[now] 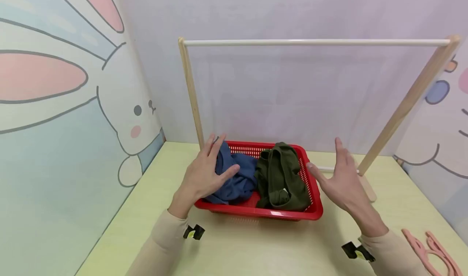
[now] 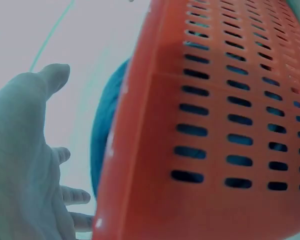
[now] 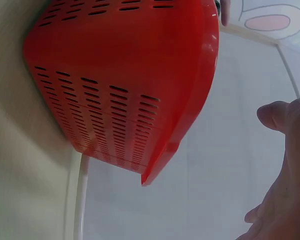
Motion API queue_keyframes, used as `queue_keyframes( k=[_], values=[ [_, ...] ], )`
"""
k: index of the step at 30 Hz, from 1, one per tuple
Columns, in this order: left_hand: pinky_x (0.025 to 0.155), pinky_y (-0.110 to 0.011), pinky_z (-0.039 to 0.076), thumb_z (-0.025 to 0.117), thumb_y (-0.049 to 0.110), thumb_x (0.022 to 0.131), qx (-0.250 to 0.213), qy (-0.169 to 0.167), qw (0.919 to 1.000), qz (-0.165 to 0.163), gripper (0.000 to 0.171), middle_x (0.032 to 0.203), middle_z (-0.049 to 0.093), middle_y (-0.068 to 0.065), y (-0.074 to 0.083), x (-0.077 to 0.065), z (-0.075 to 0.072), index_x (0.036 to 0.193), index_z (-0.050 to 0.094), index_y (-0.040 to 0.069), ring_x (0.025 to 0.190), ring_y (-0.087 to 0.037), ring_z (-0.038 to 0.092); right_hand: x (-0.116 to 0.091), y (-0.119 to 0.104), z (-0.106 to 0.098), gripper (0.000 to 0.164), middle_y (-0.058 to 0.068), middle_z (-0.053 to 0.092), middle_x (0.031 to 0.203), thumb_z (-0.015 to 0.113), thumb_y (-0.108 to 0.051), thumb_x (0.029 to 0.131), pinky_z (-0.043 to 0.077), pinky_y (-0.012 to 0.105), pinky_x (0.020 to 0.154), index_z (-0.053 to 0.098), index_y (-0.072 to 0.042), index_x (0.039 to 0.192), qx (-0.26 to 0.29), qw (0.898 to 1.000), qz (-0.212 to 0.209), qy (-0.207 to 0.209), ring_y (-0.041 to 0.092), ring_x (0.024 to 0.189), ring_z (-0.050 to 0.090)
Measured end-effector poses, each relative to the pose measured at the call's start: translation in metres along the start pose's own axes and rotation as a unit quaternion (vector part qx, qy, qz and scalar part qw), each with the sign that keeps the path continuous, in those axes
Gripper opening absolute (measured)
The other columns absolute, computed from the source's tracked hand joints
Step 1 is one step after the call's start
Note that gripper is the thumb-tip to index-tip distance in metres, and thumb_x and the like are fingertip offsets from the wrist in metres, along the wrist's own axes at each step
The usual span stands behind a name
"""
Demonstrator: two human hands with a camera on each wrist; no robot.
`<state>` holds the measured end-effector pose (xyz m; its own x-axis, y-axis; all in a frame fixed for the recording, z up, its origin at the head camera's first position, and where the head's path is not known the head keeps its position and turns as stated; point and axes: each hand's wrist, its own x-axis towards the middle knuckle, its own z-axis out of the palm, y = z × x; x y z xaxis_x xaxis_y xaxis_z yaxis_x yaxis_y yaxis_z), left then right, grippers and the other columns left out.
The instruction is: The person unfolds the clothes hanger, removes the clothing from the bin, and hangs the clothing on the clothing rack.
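- A pale lilac backdrop (image 1: 310,97) fills the back of the scene; a cartoon rabbit wall (image 1: 128,117) covers the left of the frame, and a light yellow table (image 1: 237,247) lies below.
- A rack (image 1: 314,42), with a white bar on wooden posts, spans the centre and right; nothing hangs on its bar.
- A red plastic basket (image 1: 263,212) with slotted sides sits on the table at lower centre. Inside it, a crumpled blue cloth (image 1: 243,174) lies on the left and a dark green cloth (image 1: 283,174) on the right.
- The left hand (image 1: 202,174) is at the basket's left end, fingers spread and thumb well apart, pinching nothing. Whether it touches the rim is unclear.
- The right hand (image 1: 343,182) is just beyond the basket's right end, thumb apart from raised fingers, holding nothing; the right wrist view shows a gap between them.
- A pink hanger-like piece (image 1: 422,251) lies at lower right.
- The step in hand appears to be framing the basket with both hands. Gripping it would call for closing inward on both ends; taking a cloth, for reaching down inside.
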<state>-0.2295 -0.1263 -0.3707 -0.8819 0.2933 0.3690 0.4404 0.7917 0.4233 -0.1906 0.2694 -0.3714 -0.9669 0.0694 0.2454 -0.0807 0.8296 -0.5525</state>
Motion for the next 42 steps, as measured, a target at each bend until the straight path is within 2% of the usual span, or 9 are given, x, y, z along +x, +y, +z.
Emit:
queue_keyframes(
  k=[4,9,11,20,24,28,32,36,42],
  values=[
    [0.107,-0.077,0.052,0.063,0.072,0.100,-0.029,0.006,0.9995,-0.011,0.102,0.186,0.017,-0.010,-0.004,0.003,-0.004,0.180,0.013,0.036,0.159,-0.049,0.042,0.002,0.004,-0.005,0.115,0.039,0.017,0.177,0.066,-0.062,0.105,0.033,0.090,0.110,-0.009,-0.016,0.179,0.032,0.999,-0.002,0.022,0.066,0.156,0.026],
    [0.110,-0.079,0.048,0.064,0.071,0.100,-0.055,0.011,0.9981,-0.026,0.101,0.185,0.022,-0.008,-0.012,0.005,-0.007,0.180,0.015,0.033,0.164,-0.042,0.037,0.000,0.010,-0.008,0.111,0.042,0.027,0.171,0.066,-0.057,0.107,0.044,0.083,0.106,-0.005,-0.011,0.179,0.050,0.998,-0.007,0.027,0.067,0.142,0.047],
    [0.110,-0.078,0.048,0.065,0.070,0.100,-0.061,0.019,0.9973,-0.036,0.101,0.183,0.028,-0.009,-0.016,0.006,-0.007,0.180,0.018,0.031,0.161,-0.041,0.042,0.000,0.012,-0.009,0.109,0.042,0.030,0.170,0.066,-0.056,0.108,0.050,0.081,0.102,-0.004,-0.011,0.179,0.059,0.998,-0.002,0.025,0.067,0.137,0.053],
    [0.108,-0.071,0.054,0.073,0.058,0.098,-0.079,0.068,0.9920,-0.071,0.091,0.168,0.050,-0.019,-0.031,0.004,-0.007,0.173,0.041,0.018,0.149,-0.044,0.055,-0.003,0.011,-0.010,0.097,0.034,0.045,0.168,0.064,-0.053,0.110,0.048,0.079,0.106,0.010,-0.015,0.180,0.106,0.993,0.027,0.048,0.063,0.139,0.055],
    [0.104,-0.067,0.059,0.075,0.052,0.099,-0.099,0.051,0.9899,-0.088,0.087,0.163,0.054,-0.023,-0.040,0.003,-0.002,0.170,0.045,0.011,0.142,-0.047,0.060,-0.002,0.012,-0.011,0.094,0.033,0.048,0.166,0.065,-0.053,0.110,0.051,0.077,0.105,0.014,-0.016,0.180,0.110,0.992,0.029,0.056,0.062,0.138,0.058],
    [0.100,-0.063,0.062,0.074,0.048,0.103,-0.111,0.031,0.9875,-0.107,0.081,0.160,0.055,-0.028,-0.050,0.004,0.006,0.168,0.047,0.006,0.138,-0.048,0.064,-0.002,0.015,-0.011,0.095,0.032,0.050,0.165,0.067,-0.053,0.109,0.058,0.071,0.098,0.017,-0.015,0.180,0.108,0.992,0.023,0.064,0.059,0.135,0.062],
    [0.099,-0.060,0.063,0.074,0.040,0.106,-0.141,0.045,0.9799,-0.134,0.069,0.158,0.058,-0.027,-0.061,0.007,0.014,0.163,0.054,0.006,0.131,-0.046,0.070,-0.001,0.017,-0.010,0.096,0.032,0.050,0.165,0.069,-0.054,0.108,0.062,0.067,0.091,0.020,-0.014,0.179,0.104,0.992,0.022,0.062,0.058,0.134,0.064],
    [0.097,-0.057,0.065,0.076,0.033,0.106,-0.166,0.059,0.9716,-0.158,0.059,0.152,0.065,-0.025,-0.068,0.008,0.021,0.158,0.061,0.008,0.121,-0.043,0.075,0.000,0.018,-0.009,0.095,0.034,0.048,0.166,0.070,-0.052,0.108,0.060,0.070,0.093,0.021,-0.011,0.178,0.101,0.993,0.021,0.059,0.060,0.135,0.063],
    [0.094,-0.055,0.066,0.077,0.031,0.106,-0.176,0.043,0.9689,-0.169,0.055,0.141,0.070,-0.025,-0.072,0.008,0.030,0.154,0.063,0.009,0.116,-0.041,0.076,0.001,0.019,-0.009,0.093,0.035,0.043,0.168,0.071,-0.050,0.108,0.062,0.069,0.090,0.023,-0.010,0.178,0.102,0.993,0.024,0.061,0.060,0.133,0.063]
  ],
)
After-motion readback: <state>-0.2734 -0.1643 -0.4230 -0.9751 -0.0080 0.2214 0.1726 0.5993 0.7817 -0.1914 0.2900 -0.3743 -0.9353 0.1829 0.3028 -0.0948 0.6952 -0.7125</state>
